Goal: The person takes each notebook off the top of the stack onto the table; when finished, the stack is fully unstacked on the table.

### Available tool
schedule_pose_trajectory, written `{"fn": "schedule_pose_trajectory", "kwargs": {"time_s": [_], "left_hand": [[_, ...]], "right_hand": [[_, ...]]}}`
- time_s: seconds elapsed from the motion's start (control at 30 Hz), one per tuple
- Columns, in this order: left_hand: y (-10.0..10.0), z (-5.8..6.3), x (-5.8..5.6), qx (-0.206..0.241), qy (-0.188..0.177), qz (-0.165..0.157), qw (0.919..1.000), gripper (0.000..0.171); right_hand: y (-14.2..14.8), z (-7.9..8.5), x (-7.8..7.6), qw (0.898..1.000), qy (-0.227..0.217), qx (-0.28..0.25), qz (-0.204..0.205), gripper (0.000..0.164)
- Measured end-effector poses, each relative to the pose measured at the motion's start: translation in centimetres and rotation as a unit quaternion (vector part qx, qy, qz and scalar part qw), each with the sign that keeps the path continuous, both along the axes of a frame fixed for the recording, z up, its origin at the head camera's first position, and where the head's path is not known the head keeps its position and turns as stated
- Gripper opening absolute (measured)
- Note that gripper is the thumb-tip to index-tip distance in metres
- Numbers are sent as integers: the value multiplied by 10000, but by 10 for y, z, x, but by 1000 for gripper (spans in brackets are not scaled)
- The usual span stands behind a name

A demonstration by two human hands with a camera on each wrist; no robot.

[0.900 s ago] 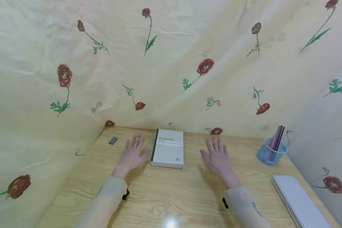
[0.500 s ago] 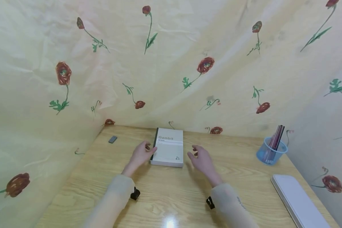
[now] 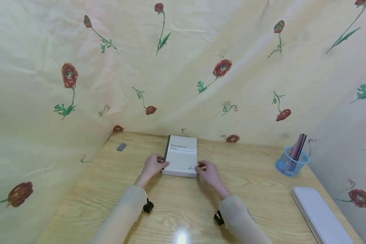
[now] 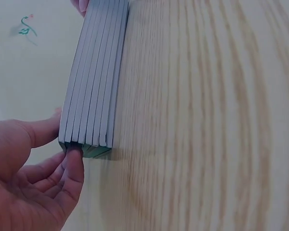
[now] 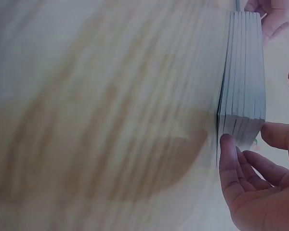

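Note:
A stack of several notebooks [image 3: 181,156] lies flat on the wooden table; the white top cover reads "Gambit" and has a dark spine strip on its left. My left hand [image 3: 151,166] holds the stack's left side, thumb on the top cover. In the left wrist view, its fingertips press the spine side of the notebooks [image 4: 92,77]. My right hand [image 3: 209,173] is at the right side near the front corner. The right wrist view shows that thumb at the top edge and curled fingers against the side of the notebooks [image 5: 243,67]. The stack's underside is hidden.
A small dark grey block [image 3: 121,146] lies at the back left of the table [image 3: 177,203]. At the right stand a blue mesh cup [image 3: 288,166] with several pencils in it and, nearer, a long white case [image 3: 320,213]. A flowered cloth [image 3: 183,67] hangs behind the table.
Both hands were spread flat on either side of the notebooks. They have moved inward, curled their fingers and taken hold of the stack's sides. The stack stays in place.

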State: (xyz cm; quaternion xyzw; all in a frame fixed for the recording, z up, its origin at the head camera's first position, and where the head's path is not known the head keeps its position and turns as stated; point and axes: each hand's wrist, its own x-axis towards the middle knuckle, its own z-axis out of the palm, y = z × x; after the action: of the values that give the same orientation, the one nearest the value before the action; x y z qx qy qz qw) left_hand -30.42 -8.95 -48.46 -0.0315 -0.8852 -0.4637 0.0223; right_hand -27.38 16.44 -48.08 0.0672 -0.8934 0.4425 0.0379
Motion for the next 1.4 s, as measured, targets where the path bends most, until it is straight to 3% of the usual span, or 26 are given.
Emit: {"fn": "schedule_pose_trajectory", "kwargs": {"time_s": [0.23,0.47,0.83,1.13,1.4], "left_hand": [[-2,0,0,117,-99,53,9999,32],[-5,-3,-3,230,-418,111,9988,34],[-14,3,3,271,-723,295,9966,38],[-40,-1,0,766,-688,548,9932,38],[-79,-4,2,1213,-533,693,9888,36]], "right_hand": [[-5,-5,-2,9997,-207,2,-127,29],[-4,-7,-2,9994,-302,-42,-162,31],[-5,-4,1,9993,-359,-20,-83,34],[-4,-4,-3,9983,-536,-66,-201,34],[-7,-3,-3,9979,-618,6,-189,35]]}}
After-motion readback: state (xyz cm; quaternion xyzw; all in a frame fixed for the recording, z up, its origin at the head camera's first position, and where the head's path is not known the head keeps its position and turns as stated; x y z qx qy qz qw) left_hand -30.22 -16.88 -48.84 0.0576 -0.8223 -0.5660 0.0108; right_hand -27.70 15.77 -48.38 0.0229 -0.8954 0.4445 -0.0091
